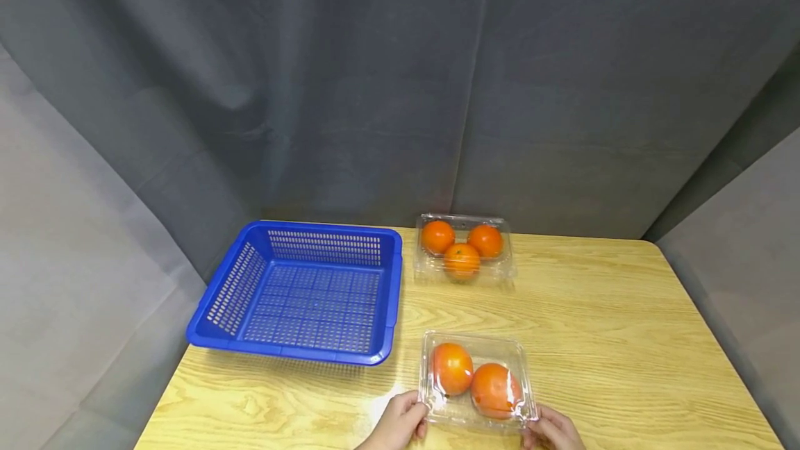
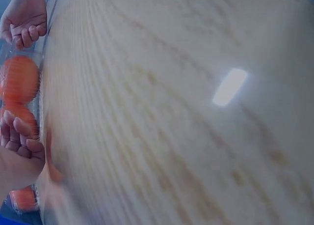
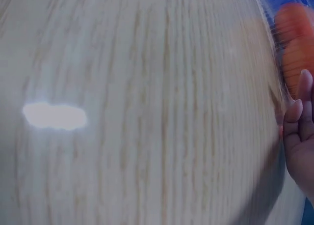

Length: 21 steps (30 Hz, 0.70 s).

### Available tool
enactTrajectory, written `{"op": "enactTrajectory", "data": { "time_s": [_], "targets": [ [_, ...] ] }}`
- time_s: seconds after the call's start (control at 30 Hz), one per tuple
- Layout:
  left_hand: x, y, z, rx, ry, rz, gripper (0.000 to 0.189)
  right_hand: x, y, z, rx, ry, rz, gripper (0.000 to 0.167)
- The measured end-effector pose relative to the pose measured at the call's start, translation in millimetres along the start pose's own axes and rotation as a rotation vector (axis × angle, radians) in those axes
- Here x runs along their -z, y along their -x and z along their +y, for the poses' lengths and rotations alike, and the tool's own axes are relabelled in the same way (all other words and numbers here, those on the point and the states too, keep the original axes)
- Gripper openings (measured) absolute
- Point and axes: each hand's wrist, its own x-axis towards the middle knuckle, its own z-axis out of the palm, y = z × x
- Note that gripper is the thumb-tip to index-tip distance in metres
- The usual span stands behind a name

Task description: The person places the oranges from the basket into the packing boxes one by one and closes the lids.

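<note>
A clear plastic clamshell box (image 1: 471, 342) with two round orange fruits (image 1: 496, 390) inside lies near the front of the wooden table, its lid down over them. At its near left corner my left hand (image 1: 398, 422) pinches the rim, thumb on top. My right hand (image 1: 553, 430) grips the near right corner, and part of it is cut off by the frame's bottom edge. The left wrist view shows both hands at the box's ends, with the left hand (image 2: 19, 158) lower. In the right wrist view the right hand (image 3: 300, 146) is beside the fruits at the right edge.
A blue plastic basket (image 1: 395, 297) with slotted walls stands on the left of the table (image 1: 600, 339). Behind the held box sits another clear box (image 1: 500, 273) with three orange fruits (image 1: 462, 261). A dark grey curtain (image 1: 375, 89) hangs behind the table.
</note>
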Motion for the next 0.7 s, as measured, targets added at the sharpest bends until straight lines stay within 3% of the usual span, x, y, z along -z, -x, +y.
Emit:
{"op": "enactTrajectory", "data": {
  "time_s": [0.33,0.7],
  "targets": [
    [-0.2,11.7,29.6,-0.034,0.106,-0.026,0.018,3,1.1,-1,-0.029,-0.025,-0.034,0.025],
    [-1.8,-0.6,-4.2,-0.055,0.035,-0.003,0.017,2,-0.3,-1,-0.055,-0.05,-0.034,0.022]
  ]
}}
